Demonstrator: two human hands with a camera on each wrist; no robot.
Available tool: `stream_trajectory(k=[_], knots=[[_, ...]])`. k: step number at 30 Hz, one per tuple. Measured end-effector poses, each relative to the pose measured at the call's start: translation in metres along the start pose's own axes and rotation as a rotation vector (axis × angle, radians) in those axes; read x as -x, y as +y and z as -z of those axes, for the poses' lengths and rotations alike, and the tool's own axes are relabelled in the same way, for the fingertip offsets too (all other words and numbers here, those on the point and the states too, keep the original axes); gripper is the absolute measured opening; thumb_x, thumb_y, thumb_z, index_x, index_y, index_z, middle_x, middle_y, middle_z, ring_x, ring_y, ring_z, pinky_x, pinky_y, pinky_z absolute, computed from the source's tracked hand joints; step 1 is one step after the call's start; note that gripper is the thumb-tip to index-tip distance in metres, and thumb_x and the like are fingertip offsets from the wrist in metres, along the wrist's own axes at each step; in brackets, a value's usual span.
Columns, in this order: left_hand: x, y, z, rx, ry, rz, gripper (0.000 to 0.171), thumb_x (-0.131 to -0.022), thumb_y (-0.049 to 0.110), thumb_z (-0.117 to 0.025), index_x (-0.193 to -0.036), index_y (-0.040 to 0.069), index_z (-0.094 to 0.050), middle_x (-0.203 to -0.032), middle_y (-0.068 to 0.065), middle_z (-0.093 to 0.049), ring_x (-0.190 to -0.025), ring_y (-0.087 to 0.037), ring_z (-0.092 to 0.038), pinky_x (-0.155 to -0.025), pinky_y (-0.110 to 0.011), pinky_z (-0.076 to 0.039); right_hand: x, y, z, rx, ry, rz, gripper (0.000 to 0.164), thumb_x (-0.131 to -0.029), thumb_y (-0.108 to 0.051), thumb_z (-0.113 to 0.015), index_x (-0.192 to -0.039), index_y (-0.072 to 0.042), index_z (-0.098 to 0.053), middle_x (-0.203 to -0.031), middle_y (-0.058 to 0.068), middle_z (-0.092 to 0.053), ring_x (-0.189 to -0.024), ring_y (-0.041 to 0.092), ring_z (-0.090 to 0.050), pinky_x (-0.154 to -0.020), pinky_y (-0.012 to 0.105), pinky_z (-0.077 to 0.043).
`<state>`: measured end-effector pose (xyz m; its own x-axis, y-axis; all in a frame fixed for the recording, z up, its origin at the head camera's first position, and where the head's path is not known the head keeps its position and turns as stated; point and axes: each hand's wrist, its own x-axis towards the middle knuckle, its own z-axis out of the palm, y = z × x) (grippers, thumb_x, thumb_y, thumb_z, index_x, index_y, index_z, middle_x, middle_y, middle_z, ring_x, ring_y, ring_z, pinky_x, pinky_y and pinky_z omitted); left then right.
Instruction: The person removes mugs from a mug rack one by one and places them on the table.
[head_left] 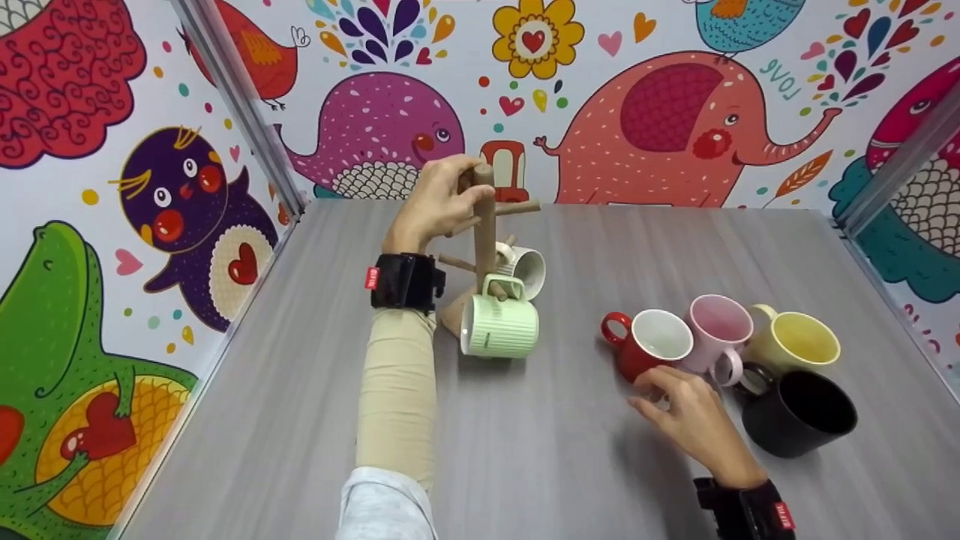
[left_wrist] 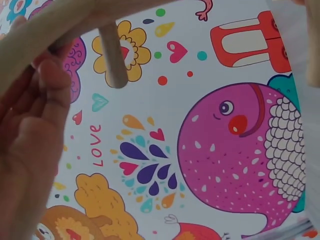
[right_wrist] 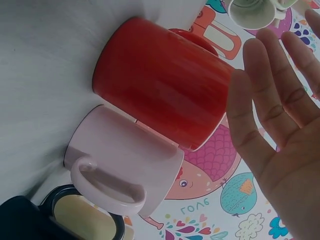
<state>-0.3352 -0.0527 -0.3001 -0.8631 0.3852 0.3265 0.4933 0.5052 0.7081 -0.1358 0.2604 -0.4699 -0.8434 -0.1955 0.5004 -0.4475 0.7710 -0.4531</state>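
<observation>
My left hand (head_left: 439,199) grips the wooden mug tree (head_left: 485,236) near the top of its upright post; in the left wrist view its fingers curl behind the wood. A ribbed light green mug (head_left: 501,330) hangs by its handle from a front peg, lying sideways. Behind it hangs a white mug (head_left: 531,271). On the right, my right hand (head_left: 691,416) hovers just in front of the red mug (head_left: 636,362), fingers extended and slightly bent, holding nothing. In the right wrist view the fingertips come close to the rim of that mug; contact cannot be made out.
Beside the red mug stand a pink mug (head_left: 699,346), a yellow mug (head_left: 776,346) and a black mug (head_left: 784,426), all upright and close together. Cartoon-printed panels (head_left: 592,112) border the grey table (head_left: 570,450) at the back and sides.
</observation>
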Motion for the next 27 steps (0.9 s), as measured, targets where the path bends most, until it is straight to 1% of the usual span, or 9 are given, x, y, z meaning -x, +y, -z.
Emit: stream_trajectory(k=[3,5,9,13,16,20,24,27], knots=[[0.002,0.003,-0.001,-0.015,0.021,0.037,0.025,-0.097,0.007,-0.068,-0.120,-0.004,-0.067,-0.101,-0.015,-0.068,-0.085,-0.021,-0.060,-0.075,-0.026,-0.050,-0.001,-0.002,0.000,0.005,-0.008,-0.009,0.027,-0.068,0.002,-0.087,-0.080,-0.013,-0.068,-0.076,-0.006,-0.063,-0.069,0.015,-0.059,-0.063,0.030,-0.048],[0.004,0.006,-0.003,-0.033,0.046,0.074,0.027,-0.097,0.010,-0.069,-0.122,-0.003,-0.068,-0.102,-0.015,-0.070,-0.086,-0.021,-0.063,-0.074,-0.026,-0.052,-0.001,-0.003,-0.001,0.005,-0.015,-0.018,0.027,-0.068,0.002,-0.087,-0.080,-0.012,-0.067,-0.076,-0.005,-0.063,-0.069,0.016,-0.059,-0.063,0.031,-0.048],[0.010,0.014,-0.009,-0.053,0.134,0.149,0.030,-0.096,0.015,-0.072,-0.120,-0.002,-0.070,-0.104,-0.016,-0.073,-0.086,-0.022,-0.070,-0.069,-0.024,-0.056,-0.002,-0.005,-0.003,-0.006,-0.022,-0.019,0.027,-0.069,0.000,-0.087,-0.080,-0.014,-0.067,-0.075,-0.005,-0.063,-0.069,0.015,-0.060,-0.062,0.030,-0.049],[0.013,0.020,-0.016,-0.099,0.223,0.185,0.031,-0.092,0.020,-0.076,-0.114,-0.001,-0.073,-0.100,-0.014,-0.075,-0.082,-0.020,-0.072,-0.066,-0.024,-0.056,-0.002,-0.005,-0.006,-0.015,-0.011,-0.005,0.029,-0.069,0.000,-0.087,-0.080,-0.016,-0.066,-0.075,-0.008,-0.062,-0.068,0.013,-0.060,-0.061,0.029,-0.049],[0.014,0.022,-0.022,-0.169,0.262,0.195,0.032,-0.090,0.026,-0.079,-0.108,-0.001,-0.075,-0.094,-0.012,-0.074,-0.079,-0.019,-0.068,-0.067,-0.027,-0.055,-0.002,-0.005,-0.008,-0.020,-0.006,0.009,0.029,-0.069,-0.001,-0.087,-0.079,-0.016,-0.065,-0.074,-0.009,-0.061,-0.067,0.013,-0.059,-0.061,0.028,-0.048],[0.013,0.023,-0.028,-0.242,0.297,0.210,0.034,-0.090,0.029,-0.079,-0.105,-0.001,-0.075,-0.096,-0.013,-0.074,-0.084,-0.022,-0.068,-0.072,-0.031,-0.054,-0.001,-0.004,-0.011,-0.029,-0.004,0.023,0.029,-0.069,0.000,-0.088,-0.078,-0.016,-0.065,-0.075,-0.010,-0.060,-0.067,0.012,-0.059,-0.061,0.027,-0.047],[0.011,0.023,-0.030,-0.276,0.295,0.187,0.034,-0.093,0.025,-0.076,-0.109,-0.004,-0.073,-0.104,-0.017,-0.073,-0.095,-0.028,-0.069,-0.081,-0.033,-0.055,-0.001,-0.005,-0.012,-0.034,-0.002,0.020,0.029,-0.068,0.001,-0.088,-0.078,-0.015,-0.065,-0.075,-0.010,-0.060,-0.067,0.012,-0.059,-0.061,0.028,-0.048],[0.010,0.020,-0.026,-0.277,0.278,0.166,0.031,-0.094,0.021,-0.074,-0.111,-0.006,-0.071,-0.105,-0.019,-0.072,-0.098,-0.030,-0.068,-0.083,-0.034,-0.054,-0.002,-0.006,-0.013,-0.037,-0.011,0.016,0.028,-0.069,0.001,-0.087,-0.079,-0.014,-0.066,-0.075,-0.009,-0.061,-0.067,0.014,-0.059,-0.061,0.029,-0.048]])
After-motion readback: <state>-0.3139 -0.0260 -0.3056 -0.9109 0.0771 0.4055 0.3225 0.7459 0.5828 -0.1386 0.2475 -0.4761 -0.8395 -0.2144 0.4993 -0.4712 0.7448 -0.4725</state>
